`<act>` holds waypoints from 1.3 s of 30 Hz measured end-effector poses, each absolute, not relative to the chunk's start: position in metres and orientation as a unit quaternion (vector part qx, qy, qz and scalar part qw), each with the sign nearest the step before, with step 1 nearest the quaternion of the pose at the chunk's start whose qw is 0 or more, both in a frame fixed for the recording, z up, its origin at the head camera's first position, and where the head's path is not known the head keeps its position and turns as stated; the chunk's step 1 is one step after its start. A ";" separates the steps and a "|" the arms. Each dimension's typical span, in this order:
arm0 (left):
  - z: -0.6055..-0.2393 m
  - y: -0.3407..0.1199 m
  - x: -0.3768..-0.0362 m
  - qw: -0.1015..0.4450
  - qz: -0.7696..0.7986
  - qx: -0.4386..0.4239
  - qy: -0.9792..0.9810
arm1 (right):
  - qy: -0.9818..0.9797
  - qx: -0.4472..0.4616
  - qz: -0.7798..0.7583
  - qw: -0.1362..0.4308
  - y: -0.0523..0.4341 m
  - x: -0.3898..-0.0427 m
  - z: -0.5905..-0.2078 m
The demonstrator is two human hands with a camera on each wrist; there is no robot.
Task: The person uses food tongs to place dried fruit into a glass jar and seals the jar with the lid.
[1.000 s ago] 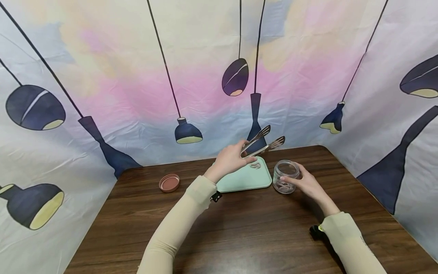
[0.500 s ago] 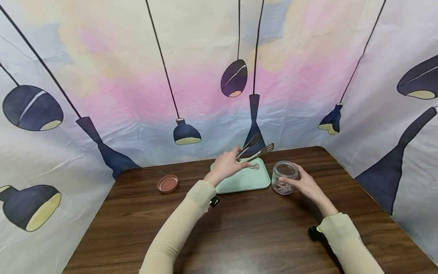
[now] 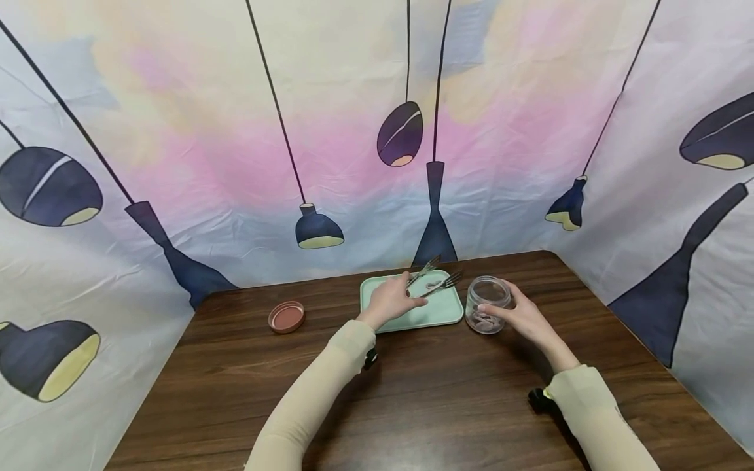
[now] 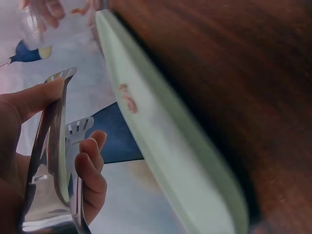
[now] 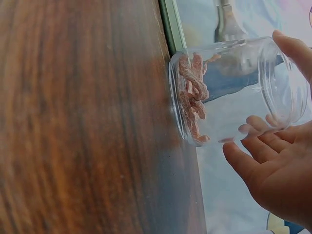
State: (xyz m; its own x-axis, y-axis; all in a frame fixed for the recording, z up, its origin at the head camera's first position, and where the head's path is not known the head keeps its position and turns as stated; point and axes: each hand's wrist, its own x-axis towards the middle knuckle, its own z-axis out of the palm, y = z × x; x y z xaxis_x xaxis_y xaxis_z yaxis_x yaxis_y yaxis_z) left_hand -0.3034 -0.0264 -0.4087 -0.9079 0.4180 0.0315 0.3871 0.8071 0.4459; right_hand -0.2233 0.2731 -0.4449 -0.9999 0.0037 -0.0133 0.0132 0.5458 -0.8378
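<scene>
My left hand point(image 3: 389, 301) holds metal tongs point(image 4: 48, 209) with slotted ends, their arms spread apart with nothing seen between the tips. The tips hang over the far right part of a pale green tray point(image 3: 427, 318). On that tray, close to the tips, lies a small brownish twisted strip point(image 4: 128, 100). To the tray's right stands a clear jar point(image 3: 487, 294) without its lid, with several brown, dried-looking strips point(image 5: 194, 92) at its bottom. Thumb and fingers of my right hand point(image 5: 273, 170) hold the jar around its upper part.
A reddish-brown round lid point(image 3: 287, 317) lies on the wooden table point(image 3: 424, 399), left of the tray. Behind the table hangs a cloth backdrop point(image 3: 235, 163) with painted lamps, close to the table's far edge.
My left hand has lowered the tongs and drawn them slightly left, so their tips are now over the tray near the strip. The right hand keeps its hold on the jar.
</scene>
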 end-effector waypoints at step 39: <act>-0.433 -0.035 -0.312 0.065 0.212 0.216 0.951 | 0.881 0.011 -0.472 0.012 0.271 -0.223 -0.443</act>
